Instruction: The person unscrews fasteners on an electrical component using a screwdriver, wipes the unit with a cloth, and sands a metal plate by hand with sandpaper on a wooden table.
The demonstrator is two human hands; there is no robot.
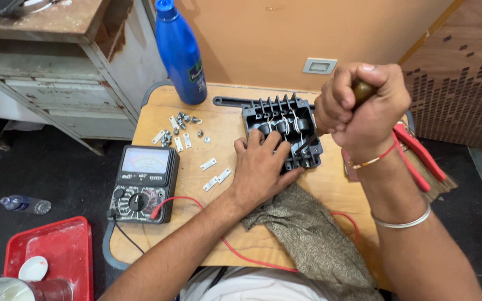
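Left hand [263,164] on black terminal block [283,131], right hand [361,103] gripping screwdriver [308,140]

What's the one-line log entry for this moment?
left hand: pressed on black housing | right hand: fist on screwdriver, tip in housing | multimeter: left on table | screws: loose

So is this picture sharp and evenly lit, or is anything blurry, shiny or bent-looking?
Head view: soft, even light with faint shadows under the left hand on the black terminal box; the right hand, gripping a screwdriver, looks large because it is close to the lens; a pale sheen on the meter window; the cabinet edges lean outward, a wide-angle effect; the centre is sharp.
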